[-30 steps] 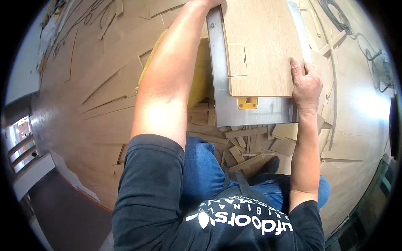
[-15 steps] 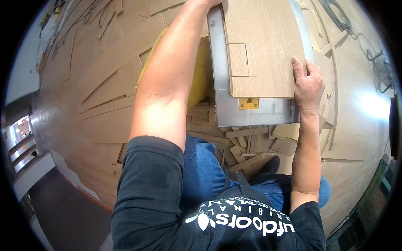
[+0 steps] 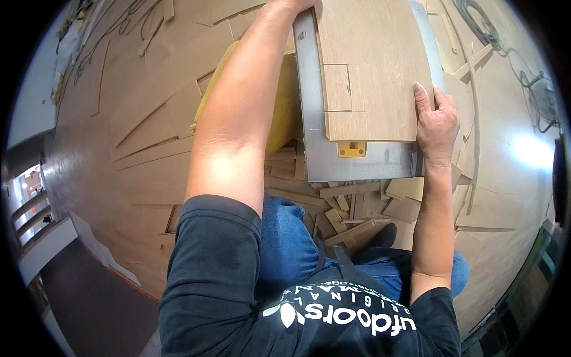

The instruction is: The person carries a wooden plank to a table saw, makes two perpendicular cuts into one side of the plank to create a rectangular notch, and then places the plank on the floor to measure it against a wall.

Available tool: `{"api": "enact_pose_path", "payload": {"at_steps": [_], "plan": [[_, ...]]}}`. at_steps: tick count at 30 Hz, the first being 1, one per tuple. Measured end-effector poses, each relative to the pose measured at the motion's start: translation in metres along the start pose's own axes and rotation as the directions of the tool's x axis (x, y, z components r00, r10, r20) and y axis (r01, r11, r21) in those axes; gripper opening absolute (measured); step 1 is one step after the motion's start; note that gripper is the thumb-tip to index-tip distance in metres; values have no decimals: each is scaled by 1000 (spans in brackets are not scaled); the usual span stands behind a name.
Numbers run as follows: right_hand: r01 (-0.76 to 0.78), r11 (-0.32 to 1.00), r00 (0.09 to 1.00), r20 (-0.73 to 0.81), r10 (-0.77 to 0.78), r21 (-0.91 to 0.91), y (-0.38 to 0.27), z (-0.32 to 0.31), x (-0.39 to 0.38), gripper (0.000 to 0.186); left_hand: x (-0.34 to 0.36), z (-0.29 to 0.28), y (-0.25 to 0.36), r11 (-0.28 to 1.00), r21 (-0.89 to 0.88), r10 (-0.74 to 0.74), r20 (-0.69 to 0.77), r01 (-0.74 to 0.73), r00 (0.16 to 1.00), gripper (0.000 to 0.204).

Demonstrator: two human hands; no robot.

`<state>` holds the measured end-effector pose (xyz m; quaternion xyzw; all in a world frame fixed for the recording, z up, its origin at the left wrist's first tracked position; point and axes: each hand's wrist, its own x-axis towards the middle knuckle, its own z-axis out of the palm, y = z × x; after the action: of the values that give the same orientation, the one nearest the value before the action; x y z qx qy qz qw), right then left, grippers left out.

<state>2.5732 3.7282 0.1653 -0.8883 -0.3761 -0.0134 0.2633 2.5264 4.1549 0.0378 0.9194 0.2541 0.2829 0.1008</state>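
The right hand (image 3: 438, 124) holds a wooden board (image 3: 383, 77) near its lower right corner, the thumb on the upper face and the fingers close together along the side. The left hand (image 3: 295, 5) is at the top edge of the view and partly cut off, near the board's far left side; its grip cannot be told.

The board lies flat on a grey metal table (image 3: 318, 163), where 3 dark lines outline a small rectangle at its left edge. A yellow plate (image 3: 351, 149) shows just beyond its near edge. Left of the table is a yellow cover (image 3: 284, 113), partly behind the left forearm. Wood scraps (image 3: 351, 189) litter the floor between the table and the person's jeans (image 3: 286, 235).
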Motion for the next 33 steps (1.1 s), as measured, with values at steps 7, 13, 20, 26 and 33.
{"api": "enact_pose_path", "payload": {"at_steps": [7,13,20,26,33], "plan": [[-31,998,1000,-1,31,47,-3,-1,-1,63,-2,10,-10,885,385,230,127,-262,965,28],[-39,999,999,2,39,-14,4,-4,-1,61,-1,4,24,978,-192,-94,-30,87,995,28],[8,999,1000,-20,-7,43,-13,1,3,63,2,15,-48,901,381,185,93,-206,978,34],[-25,999,999,-40,24,-23,8,-9,-2,63,1,-19,50,952,-257,-150,84,167,985,35],[4,1000,999,-33,-3,31,-9,-2,2,63,7,-2,-15,891,400,187,106,-214,977,31]]}}
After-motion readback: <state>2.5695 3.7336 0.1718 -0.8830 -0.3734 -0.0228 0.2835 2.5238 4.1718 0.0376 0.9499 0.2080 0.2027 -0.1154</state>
